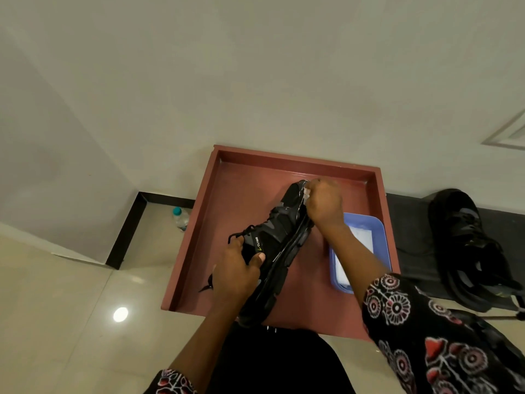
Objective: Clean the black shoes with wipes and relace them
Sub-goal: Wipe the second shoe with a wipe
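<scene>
A black shoe (pixel 279 237) is held tilted on its side above the reddish-brown tray (pixel 227 194), toe pointing away from me. My left hand (pixel 237 270) grips it at the heel and collar, thumb on the side near the logo. My right hand (pixel 324 201) is closed on a small white wipe (pixel 306 194), pressed against the sole edge near the toe. A black lace end (pixel 206 285) hangs left of my left hand. The second black shoe (pixel 468 245) lies on the dark floor strip at the right.
A blue tray (pixel 380 234) holding white wipes sits in the reddish tray under my right forearm. A plastic bottle (pixel 180 218) with a teal cap stands on the floor left of the tray, by the wall corner. Glossy beige floor tiles lie at the left.
</scene>
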